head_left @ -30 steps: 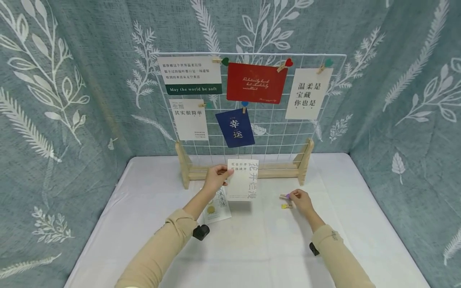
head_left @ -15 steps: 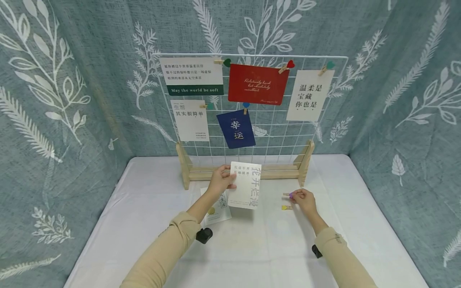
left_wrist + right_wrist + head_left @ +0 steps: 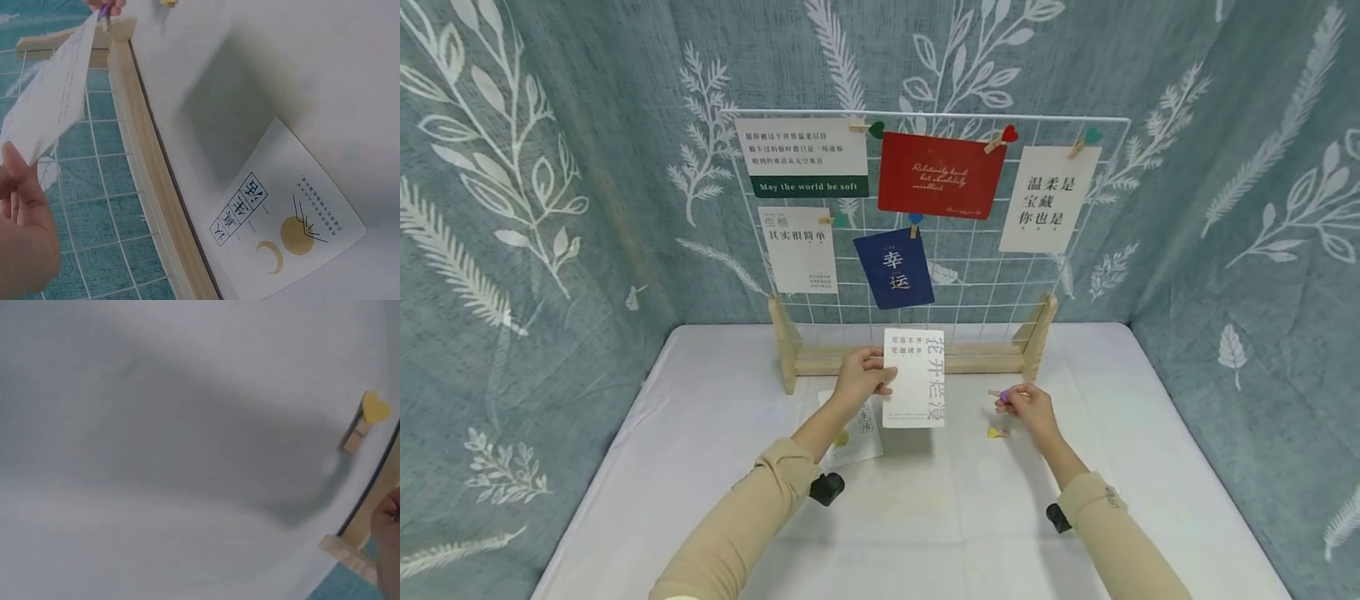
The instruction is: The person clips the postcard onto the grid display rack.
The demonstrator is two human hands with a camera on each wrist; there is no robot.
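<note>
In the head view my left hand [image 3: 859,380] pinches a white card [image 3: 913,392] with grey lettering by its left edge, above the table. The left wrist view shows the card [image 3: 53,94] from the side, thumb on its face. My right hand [image 3: 1028,408] pinches a small clothespin with a purple heart [image 3: 1004,396], raised over the table right of the card. Below it lies a clothespin with a yellow heart [image 3: 993,433], seen larger as a yellow-heart clothespin [image 3: 375,407] in the right wrist view. Another white card [image 3: 297,231] lies under my left forearm, partly hidden in the head view.
Behind the hands a white wire grid [image 3: 977,283] stands in a wooden base [image 3: 985,364]. Clothespins hold several cards on it, among them a red card [image 3: 940,175] and a blue card [image 3: 895,268]. A white cloth covers the table [image 3: 925,517]; patterned curtains [image 3: 1247,208] surround it.
The left hand has shifted slightly right with its card, which tilted and is upright again. The right hand has lifted the purple-heart clothespin away from the yellow one.
</note>
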